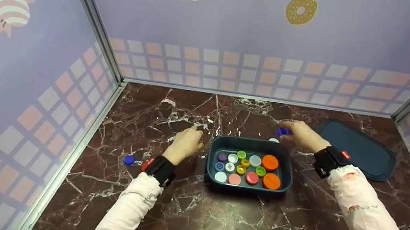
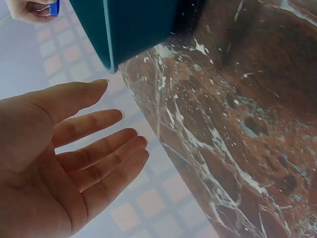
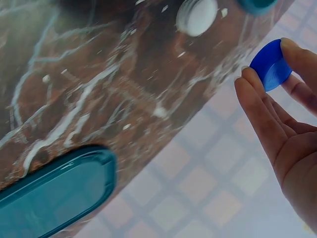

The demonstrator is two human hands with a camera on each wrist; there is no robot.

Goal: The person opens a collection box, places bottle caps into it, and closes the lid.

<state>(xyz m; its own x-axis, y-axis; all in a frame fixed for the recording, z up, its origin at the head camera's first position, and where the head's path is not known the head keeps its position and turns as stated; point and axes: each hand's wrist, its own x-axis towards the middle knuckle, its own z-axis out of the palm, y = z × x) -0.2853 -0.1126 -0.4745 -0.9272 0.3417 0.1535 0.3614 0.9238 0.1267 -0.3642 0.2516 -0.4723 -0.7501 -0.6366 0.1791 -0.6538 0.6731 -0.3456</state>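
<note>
1) A candy-print wall (image 1: pixel 4 76) stood at the far left, and a small blue cap (image 1: pixel 129 160) sat alone on the desk (image 1: pixel 230 221) near it, left of the left hand
2) Something red (image 1: pixel 146 164) showed by the left wrist band (image 1: pixel 160 170); I could not tell what it was
3) The left hand (image 1: pixel 184 146) was loose and held nothing. It hung just left of the dark box, fingers spread a bit
4) The dark box (image 1: pixel 208 163) was in the middle, with its top off. Lots of caps lay in it, like a purple cap (image 1: pixel 222 157) on the left and a big orange cap (image 1: pixel 270 162) on the right
5) A white cap (image 1: pixel 274 140) lay on the desk behind the box, and the rim hid some of it
6) The right hand (image 1: pixel 303 135) pinched another blue cap (image 1: pixel 283 132) with thumb and fingers, up past the back right corner of the box. The step looked like moving this cap, and the next move seemed to need a firm pinch and a gentle turn. The box rim and the white cap were close, so I think a low swing could have bumped them
7) The lid (image 1: pixel 357 149) lay flat on the far right, and the right arm was close to its left edge
</note>
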